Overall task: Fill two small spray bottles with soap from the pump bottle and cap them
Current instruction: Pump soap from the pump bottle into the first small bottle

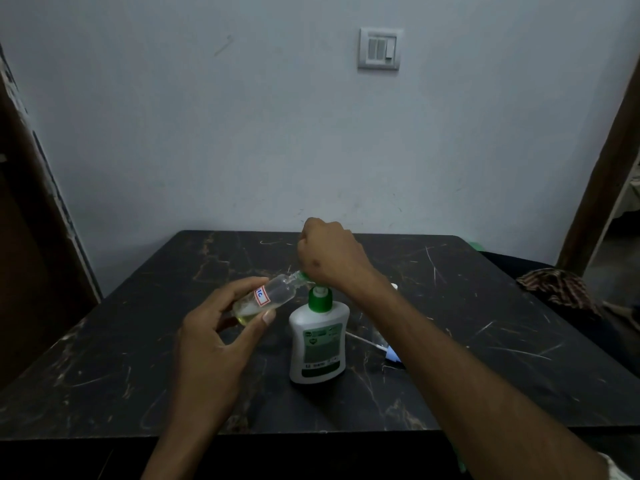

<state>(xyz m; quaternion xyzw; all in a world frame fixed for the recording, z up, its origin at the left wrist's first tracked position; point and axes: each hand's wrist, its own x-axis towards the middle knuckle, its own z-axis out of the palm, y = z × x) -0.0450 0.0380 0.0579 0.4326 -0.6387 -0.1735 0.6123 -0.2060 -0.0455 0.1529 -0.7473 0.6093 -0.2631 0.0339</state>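
A white pump bottle (317, 344) with a green collar stands upright near the middle of the dark table (138, 358). My right hand (327, 254) is curled into a fist over its green pump head, covering most of it. My left hand (214, 327) holds a small clear spray bottle (268, 296) tilted on its side, its open mouth against the pump nozzle. A little yellowish liquid lies in the small bottle's lower end. A white sticker with red edging is on its side.
A blue and white spray cap with a thin dip tube (389, 353) lies on the table right of the pump bottle, partly behind my right forearm. A patterned cloth (557, 285) sits past the table's right edge. The wall stands directly behind the table.
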